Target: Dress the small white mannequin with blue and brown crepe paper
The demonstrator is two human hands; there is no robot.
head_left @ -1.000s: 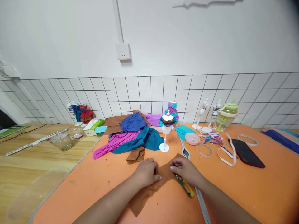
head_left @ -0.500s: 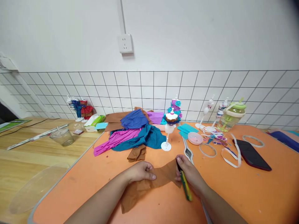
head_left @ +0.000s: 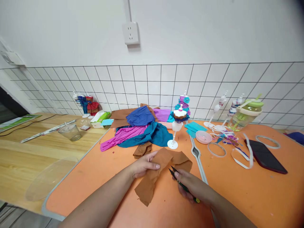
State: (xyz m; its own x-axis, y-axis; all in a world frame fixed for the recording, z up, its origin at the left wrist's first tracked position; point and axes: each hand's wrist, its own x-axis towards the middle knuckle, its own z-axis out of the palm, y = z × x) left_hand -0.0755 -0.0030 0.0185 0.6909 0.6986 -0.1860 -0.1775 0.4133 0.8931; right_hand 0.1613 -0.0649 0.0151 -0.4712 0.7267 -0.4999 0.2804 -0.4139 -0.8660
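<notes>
My left hand (head_left: 145, 165) pinches a strip of brown crepe paper (head_left: 164, 161) between thumb and fingers. One end of the strip hangs down toward me, and the other bends away to the right. In my right hand (head_left: 192, 184) are small scissors (head_left: 174, 175) with dark, slightly parted blades and a green and yellow handle. Their tips point up and left, close to the strip's lower edge. Just beyond my hands stands a white stemmed figure (head_left: 174, 134) with a brown and white top. A crumpled brown paper piece (head_left: 142, 150) lies behind my left hand.
Crepe paper sheets (head_left: 152, 134) in several colours are heaped at the back. To the right are a pink dish (head_left: 203, 137), white rings, paper scraps, a dark phone (head_left: 266, 155) and a green-lidded bottle (head_left: 248, 114). A glass cup (head_left: 71, 132) stands left on the wooden table.
My right hand has come off the strip's end and turned the scissors, so the blades now point up and left. The strip is now bent, with its right end folded over. The view has shifted.
</notes>
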